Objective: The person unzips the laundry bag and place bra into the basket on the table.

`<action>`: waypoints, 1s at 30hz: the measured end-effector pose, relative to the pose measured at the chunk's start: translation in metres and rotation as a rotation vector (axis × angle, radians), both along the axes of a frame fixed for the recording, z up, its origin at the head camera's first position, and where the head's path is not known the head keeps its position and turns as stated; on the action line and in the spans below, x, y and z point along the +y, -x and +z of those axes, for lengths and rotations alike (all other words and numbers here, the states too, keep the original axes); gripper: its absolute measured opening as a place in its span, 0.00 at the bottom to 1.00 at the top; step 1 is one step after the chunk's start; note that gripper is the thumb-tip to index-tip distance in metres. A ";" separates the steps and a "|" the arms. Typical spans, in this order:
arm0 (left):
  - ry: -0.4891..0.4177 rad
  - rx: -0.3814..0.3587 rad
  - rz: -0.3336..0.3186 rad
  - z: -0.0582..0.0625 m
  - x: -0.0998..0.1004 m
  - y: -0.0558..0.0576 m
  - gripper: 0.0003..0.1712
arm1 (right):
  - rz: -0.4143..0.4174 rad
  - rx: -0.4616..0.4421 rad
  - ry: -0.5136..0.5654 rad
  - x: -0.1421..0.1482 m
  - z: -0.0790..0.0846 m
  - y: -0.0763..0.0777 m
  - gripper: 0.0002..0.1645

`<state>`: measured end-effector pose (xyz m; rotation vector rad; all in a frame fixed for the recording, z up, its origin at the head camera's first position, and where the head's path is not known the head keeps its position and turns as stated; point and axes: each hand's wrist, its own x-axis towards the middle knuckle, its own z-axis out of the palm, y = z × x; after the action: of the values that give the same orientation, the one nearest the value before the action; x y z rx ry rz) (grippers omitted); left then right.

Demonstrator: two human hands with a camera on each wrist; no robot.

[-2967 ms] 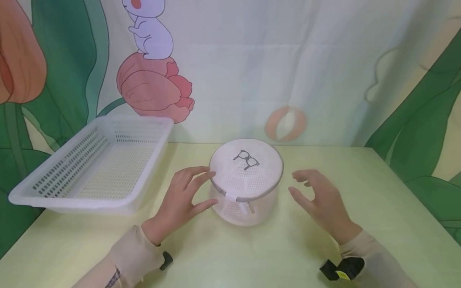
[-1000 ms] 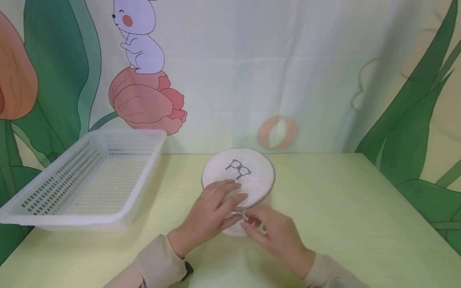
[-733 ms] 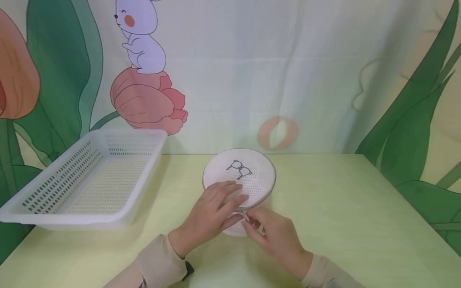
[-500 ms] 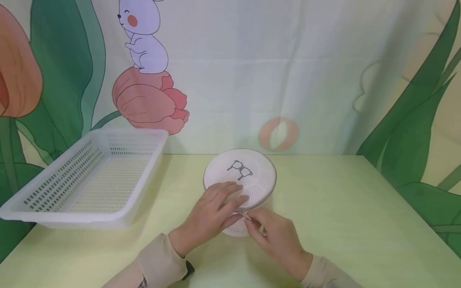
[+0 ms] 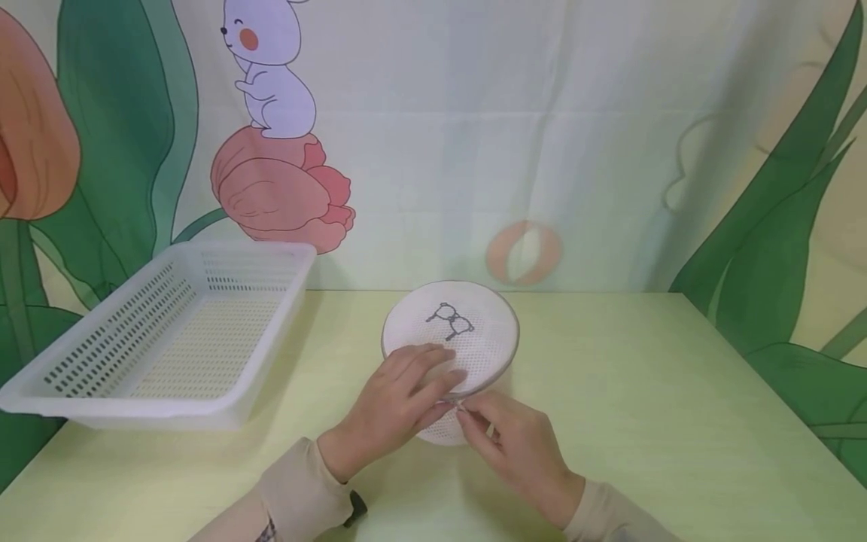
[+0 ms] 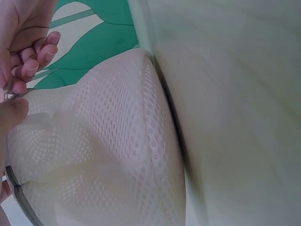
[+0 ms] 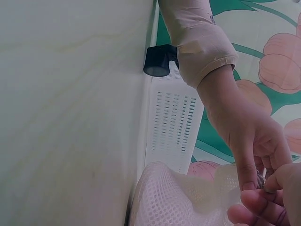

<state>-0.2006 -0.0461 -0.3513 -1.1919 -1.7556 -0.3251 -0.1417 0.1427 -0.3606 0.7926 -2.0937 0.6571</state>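
A round white mesh laundry bag (image 5: 484, 339) with a grey rim and a printed pair of glasses on top stands mid-table. My left hand (image 5: 386, 410) grips its front rim, fingers spread over the top and thumb below the edge. Right beside that thumb, my right hand (image 5: 524, 444) pinches the small zipper pull (image 6: 7, 95), largely covered by fingers. The left wrist view shows the sagging mesh side and a dark stretch of zipper (image 6: 21, 200). In the right wrist view both hands' fingertips meet at the rim.
A white plastic basket (image 5: 233, 399) with slotted walls stands at the left of the pale green table (image 5: 630, 391). Behind the table hangs a curtain (image 5: 433, 150) printed with flowers and a rabbit. A black wrist camera (image 7: 157, 61) sits by the left cuff.
Three seconds ago both hands were apart at the bag's sides. They came together at its front; the left took the rim, the right the zipper pull. Little has moved in the last second.
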 end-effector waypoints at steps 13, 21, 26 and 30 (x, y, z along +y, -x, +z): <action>-0.017 0.000 0.017 0.002 -0.004 0.002 0.15 | 0.021 0.031 0.013 0.001 0.005 -0.002 0.11; -0.025 0.003 0.033 0.001 -0.005 0.001 0.18 | 0.035 0.015 0.022 0.001 0.005 -0.003 0.10; -0.028 0.003 0.037 0.001 -0.005 0.001 0.19 | 0.026 0.012 0.024 0.002 0.005 -0.002 0.04; -0.029 -0.004 0.040 0.000 -0.005 0.001 0.20 | 0.014 -0.004 0.024 0.003 0.004 -0.002 0.02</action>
<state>-0.2017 -0.0506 -0.3514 -1.1348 -1.7696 -0.3286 -0.1399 0.1460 -0.3563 0.7943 -2.0819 0.6910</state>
